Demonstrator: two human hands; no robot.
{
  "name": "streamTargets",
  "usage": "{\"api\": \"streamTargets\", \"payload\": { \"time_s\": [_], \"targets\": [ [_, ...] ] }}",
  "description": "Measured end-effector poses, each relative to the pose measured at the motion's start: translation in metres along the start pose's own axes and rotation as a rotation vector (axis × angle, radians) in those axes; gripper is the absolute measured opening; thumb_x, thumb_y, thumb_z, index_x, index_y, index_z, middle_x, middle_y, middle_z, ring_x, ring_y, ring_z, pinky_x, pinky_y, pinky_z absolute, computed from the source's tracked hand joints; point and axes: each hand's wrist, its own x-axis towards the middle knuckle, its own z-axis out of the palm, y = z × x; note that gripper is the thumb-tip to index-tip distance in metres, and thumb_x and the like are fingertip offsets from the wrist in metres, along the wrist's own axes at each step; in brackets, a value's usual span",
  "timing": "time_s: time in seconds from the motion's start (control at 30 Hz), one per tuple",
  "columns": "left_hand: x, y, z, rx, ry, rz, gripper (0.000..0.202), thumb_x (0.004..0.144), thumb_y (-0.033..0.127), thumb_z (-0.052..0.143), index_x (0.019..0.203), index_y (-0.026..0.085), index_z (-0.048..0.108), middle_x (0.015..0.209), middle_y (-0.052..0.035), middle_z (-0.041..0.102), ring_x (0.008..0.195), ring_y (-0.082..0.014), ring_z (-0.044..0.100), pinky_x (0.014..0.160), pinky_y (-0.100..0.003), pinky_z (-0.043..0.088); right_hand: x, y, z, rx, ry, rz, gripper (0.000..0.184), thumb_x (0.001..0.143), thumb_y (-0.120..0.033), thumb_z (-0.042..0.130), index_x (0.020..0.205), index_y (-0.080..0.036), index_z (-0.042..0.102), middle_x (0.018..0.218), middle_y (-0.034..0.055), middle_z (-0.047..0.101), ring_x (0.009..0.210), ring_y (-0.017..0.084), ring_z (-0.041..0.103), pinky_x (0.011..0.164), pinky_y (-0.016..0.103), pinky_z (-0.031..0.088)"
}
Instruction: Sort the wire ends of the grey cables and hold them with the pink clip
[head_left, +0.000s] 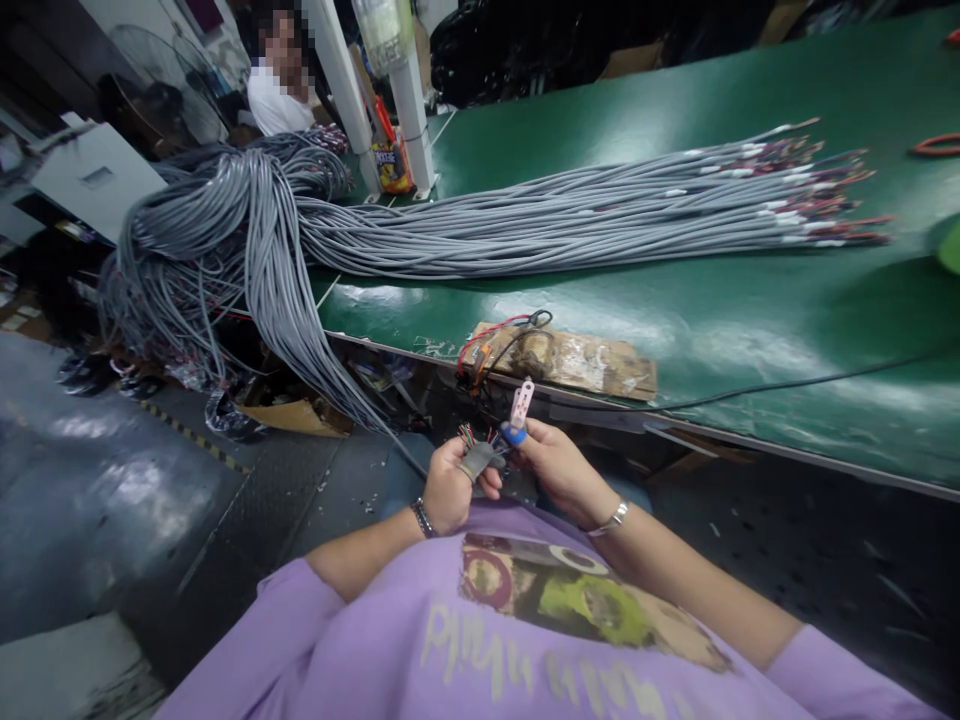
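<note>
Close in front of my body, my left hand [448, 490] is closed around a grey cable end [480, 458]. Thin coloured wires [467, 436] fan out from it above the fingers. My right hand [559, 465] is beside it, fingers pinched on a small pale pink flat tool [522, 402] with holes in it; its exact kind is unclear. A blue cover [514, 434] sits on a fingertip of that hand, near dark wires that lead to the cable end. Just beyond the hands, a worn wooden block [600, 366] lies at the bench edge.
On the green bench [712, 330] lies a long bundle of grey cables [480, 235], draping off the left side. Red and black leads [495, 328] rest by the block. A black cord [795, 385] crosses the bench. A person [281, 90] is at the back left, near a fan [172, 80].
</note>
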Motion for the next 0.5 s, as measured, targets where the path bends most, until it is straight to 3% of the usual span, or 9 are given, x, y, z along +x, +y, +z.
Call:
{"api": "streamTargets", "payload": {
  "time_s": [0.1,0.3,0.5],
  "targets": [
    [0.000,-0.001,-0.001,-0.007,0.000,0.013,0.051,0.059,0.064,0.074,0.065,0.017,0.055,0.046,0.0001,0.060,0.034,-0.0088,0.048,0.038,-0.021,0.038,0.000,0.000,-0.003,0.099,-0.033,0.051,0.054,0.054,-0.063,0.082,0.054,-0.021,0.048,0.050,-0.0061,0.043,0.050,0.010,0.037,0.053,0.027,0.034],
    [-0.001,0.002,0.001,0.018,-0.020,0.019,0.053,0.059,0.066,0.075,0.067,0.017,0.056,0.046,0.0007,0.059,0.035,-0.0088,0.047,0.038,-0.021,0.038,-0.005,-0.008,-0.003,0.259,-0.122,0.198,0.050,0.049,-0.059,0.085,0.065,-0.019,0.060,0.061,-0.0031,0.054,0.057,0.011,0.047,0.057,0.027,0.042],
    [-0.002,0.002,0.001,0.060,-0.049,0.036,0.056,0.059,0.069,0.073,0.067,0.017,0.056,0.047,0.0004,0.059,0.036,-0.0092,0.049,0.039,-0.022,0.038,-0.011,-0.016,0.005,0.192,-0.293,0.108,0.045,0.061,-0.052,0.082,0.060,-0.021,0.049,0.051,-0.0028,0.055,0.049,0.015,0.054,0.056,0.031,0.041]
  ]
}}
